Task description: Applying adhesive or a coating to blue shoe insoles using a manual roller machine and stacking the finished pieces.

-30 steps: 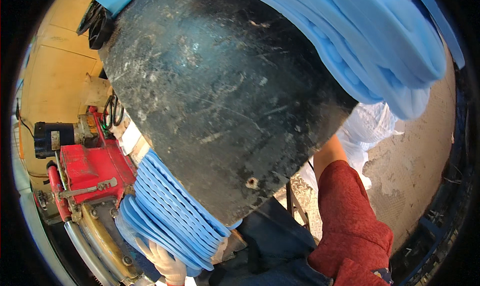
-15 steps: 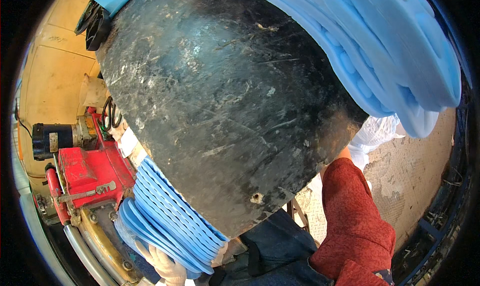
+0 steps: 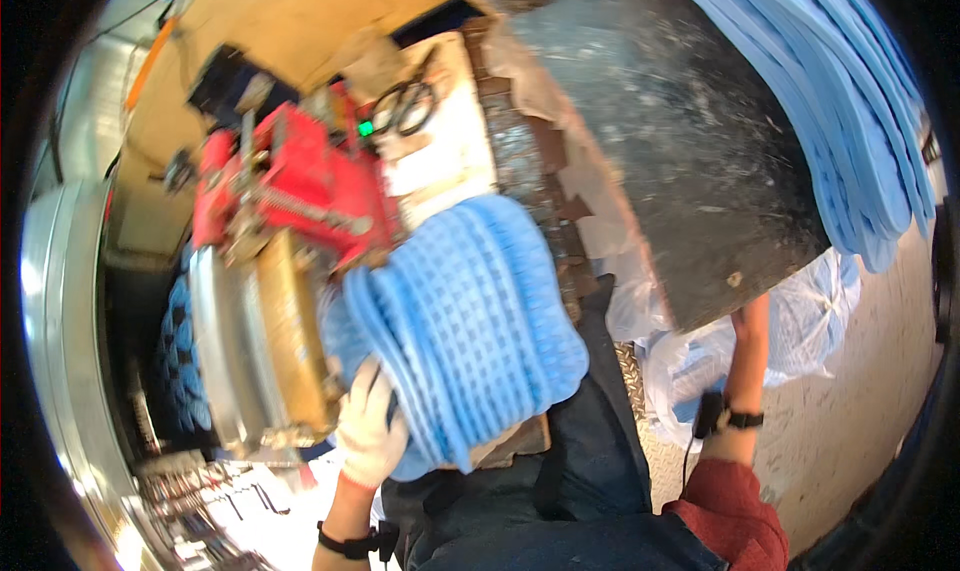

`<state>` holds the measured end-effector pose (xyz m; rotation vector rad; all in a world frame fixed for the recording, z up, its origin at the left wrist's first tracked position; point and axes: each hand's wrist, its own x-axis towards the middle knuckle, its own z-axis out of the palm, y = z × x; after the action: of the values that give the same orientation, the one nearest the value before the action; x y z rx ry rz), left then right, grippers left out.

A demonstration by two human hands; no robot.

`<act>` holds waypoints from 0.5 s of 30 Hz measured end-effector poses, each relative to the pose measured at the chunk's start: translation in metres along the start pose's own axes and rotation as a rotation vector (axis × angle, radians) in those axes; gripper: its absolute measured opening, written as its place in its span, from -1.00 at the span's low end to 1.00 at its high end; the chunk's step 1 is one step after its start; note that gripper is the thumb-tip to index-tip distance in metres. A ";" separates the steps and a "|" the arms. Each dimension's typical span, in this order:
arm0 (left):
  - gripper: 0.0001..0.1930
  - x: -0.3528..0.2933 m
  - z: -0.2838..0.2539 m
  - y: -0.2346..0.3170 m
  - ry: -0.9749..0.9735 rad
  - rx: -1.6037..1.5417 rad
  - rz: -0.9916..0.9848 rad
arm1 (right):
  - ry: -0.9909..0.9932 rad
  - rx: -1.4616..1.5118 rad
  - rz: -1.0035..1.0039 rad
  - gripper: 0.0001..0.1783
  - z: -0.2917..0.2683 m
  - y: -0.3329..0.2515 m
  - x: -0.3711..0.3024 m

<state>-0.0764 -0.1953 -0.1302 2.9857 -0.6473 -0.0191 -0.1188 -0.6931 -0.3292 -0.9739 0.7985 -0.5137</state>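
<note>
A stack of blue, dimpled foam sheets (image 3: 470,321) with rounded ends stands on edge close in front of me. My left hand (image 3: 370,431), in a white glove, is at its near left side, with the fingers closed around the edge of the outermost blue foam sheet. My bare right hand (image 3: 746,316) reaches to the near corner of the dark, scuffed board (image 3: 690,151). Its fingers are hidden beneath that board.
Left of the stack is a red machine (image 3: 325,176) with a metal roller (image 3: 228,356) and brass-coloured bar (image 3: 290,341). Black-handled scissors (image 3: 405,106) lie behind it. Long blue foam pieces (image 3: 830,121) overhang the board at the right, above plastic bags (image 3: 800,321).
My view has swung left, so the machine and stack sit nearer the middle. My left hand stays at the stack; my right forearm now shows more below the board.
</note>
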 end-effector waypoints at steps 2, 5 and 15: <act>-0.52 -0.002 -0.007 -0.006 0.059 -0.043 0.030 | -0.221 -0.138 0.002 -0.58 0.015 -0.038 -0.059; -0.67 -0.022 -0.006 -0.024 0.221 -0.358 -0.015 | -0.354 -0.112 -0.012 -0.56 0.025 -0.063 -0.120; -0.64 -0.116 -0.067 -0.008 0.035 -1.103 -0.125 | -0.927 -0.278 -0.384 -0.56 0.102 -0.159 -0.298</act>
<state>-0.1772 -0.1346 -0.0650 1.9396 -0.2793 -0.2424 -0.2276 -0.5074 -0.0497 -1.4652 -0.1647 -0.2202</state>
